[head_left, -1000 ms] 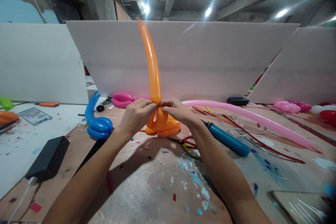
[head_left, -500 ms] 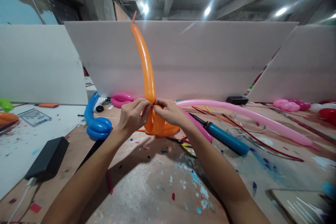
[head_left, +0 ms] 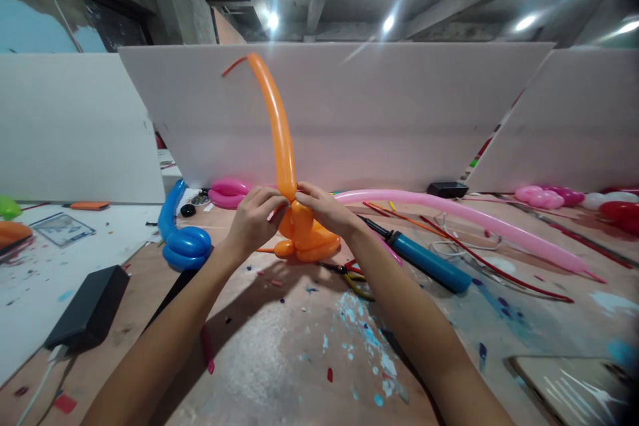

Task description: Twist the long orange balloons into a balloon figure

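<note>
An orange modelling balloon (head_left: 280, 126) stands upright in front of me, its long section rising and its limp tip bent to the left. Lower down it is twisted into several bubbles that hang just over the table. My left hand (head_left: 257, 216) pinches it at the twist from the left. From the right, my right hand (head_left: 324, 210) grips the same joint, thumb and fingers closed on it. Behind my right forearm, scissors (head_left: 352, 273) with red and yellow handles lie partly hidden.
A blue twisted balloon (head_left: 187, 246) and a black power brick (head_left: 90, 309) lie left. To the right are a blue hand pump (head_left: 429, 261), a long pink balloon (head_left: 464, 216), uninflated balloons and a phone (head_left: 569, 389). A white board (head_left: 339, 113) stands behind.
The orange balloon's thin tip has flopped from upright to the left. Its lower bubbles have turned, and one bubble now shows between my hands. Both hands stay at the twist.
</note>
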A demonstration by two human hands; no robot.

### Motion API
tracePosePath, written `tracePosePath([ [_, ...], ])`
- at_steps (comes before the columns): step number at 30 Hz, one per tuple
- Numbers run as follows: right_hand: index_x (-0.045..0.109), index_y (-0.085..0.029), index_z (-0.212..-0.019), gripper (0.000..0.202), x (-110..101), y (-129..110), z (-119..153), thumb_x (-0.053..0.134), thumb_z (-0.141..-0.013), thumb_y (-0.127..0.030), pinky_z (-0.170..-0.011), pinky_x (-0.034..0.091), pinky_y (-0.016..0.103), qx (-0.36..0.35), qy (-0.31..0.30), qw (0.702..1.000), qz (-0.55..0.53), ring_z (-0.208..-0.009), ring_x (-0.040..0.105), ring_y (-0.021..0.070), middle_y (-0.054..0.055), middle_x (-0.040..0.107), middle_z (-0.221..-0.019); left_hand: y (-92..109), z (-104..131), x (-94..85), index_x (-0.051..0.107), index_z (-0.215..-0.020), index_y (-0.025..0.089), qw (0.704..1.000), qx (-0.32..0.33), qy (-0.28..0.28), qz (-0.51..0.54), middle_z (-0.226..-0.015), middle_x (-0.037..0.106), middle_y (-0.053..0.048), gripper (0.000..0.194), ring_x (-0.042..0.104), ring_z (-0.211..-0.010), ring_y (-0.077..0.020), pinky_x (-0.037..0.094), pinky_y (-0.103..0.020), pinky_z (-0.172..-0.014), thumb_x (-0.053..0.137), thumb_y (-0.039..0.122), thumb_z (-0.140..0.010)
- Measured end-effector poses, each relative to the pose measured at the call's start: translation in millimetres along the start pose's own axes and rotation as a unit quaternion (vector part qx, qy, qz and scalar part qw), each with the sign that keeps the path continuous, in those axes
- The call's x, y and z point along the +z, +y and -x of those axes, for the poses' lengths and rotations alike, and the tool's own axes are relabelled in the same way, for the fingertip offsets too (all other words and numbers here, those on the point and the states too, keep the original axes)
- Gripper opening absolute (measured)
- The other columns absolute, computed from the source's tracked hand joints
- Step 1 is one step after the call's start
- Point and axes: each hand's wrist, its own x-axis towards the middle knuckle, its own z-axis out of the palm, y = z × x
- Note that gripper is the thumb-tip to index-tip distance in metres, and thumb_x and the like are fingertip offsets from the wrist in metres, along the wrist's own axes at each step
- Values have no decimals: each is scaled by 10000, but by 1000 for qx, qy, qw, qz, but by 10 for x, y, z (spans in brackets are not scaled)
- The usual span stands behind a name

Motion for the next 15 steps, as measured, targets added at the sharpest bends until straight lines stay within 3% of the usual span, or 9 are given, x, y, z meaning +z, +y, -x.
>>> tracePosePath([
  [5,569,-170,-1099,464,-28,27,-32,714,-731,-415,-769,478,259,-3,97,995,-9,-818,620,137,42,673,-969,24,-10,-71,621,-996,187,997,-34,12,63,-966,673,-73,161,619,-927,-185,502,-326,-838,527,161,-868],
  [9,634,-153,-1079,457,-341,-15,-5,674,-750,-467,-743,468,267,-30,162,982,90,-791,617,145,52,681,-951,-71,-125,-236,625,-979,171,992,-126,6,29,-977,673,-76,165,628,-920,-188,494,-324,-852,519,242,-874],
  [11,659,-153,-1083,439,-584,-18,36,657,-772,-463,-773,470,276,-6,152,975,160,-835,627,162,70,688,-997,-217,-186,-362,622,-1033,155,980,-192,-59,8,-1001,679,-89,255,639,-885,-192,497,-324,-829,498,318,-882],
  [13,676,-144,-1070,426,-853,31,92,656,-774,-450,-792,481,292,62,138,963,221,-872,639,190,100,692,-1048,-420,-179,-535,601,-1142,155,949,-246,-195,-18,-1000,691,-98,394,645,-887,-222,498,-344,-811,491,419,-872],
  [15,641,-149,-1162,481,-1121,136,160,644,-785,-448,-819,494,335,136,146,939,280,-933,649,231,129,683,-1113,-626,-35,-753,584,-1200,150,894,-284,-343,-42,-1041,686,-123,531,649,-905,-265,498,-369,-788,483,533,-845],
])
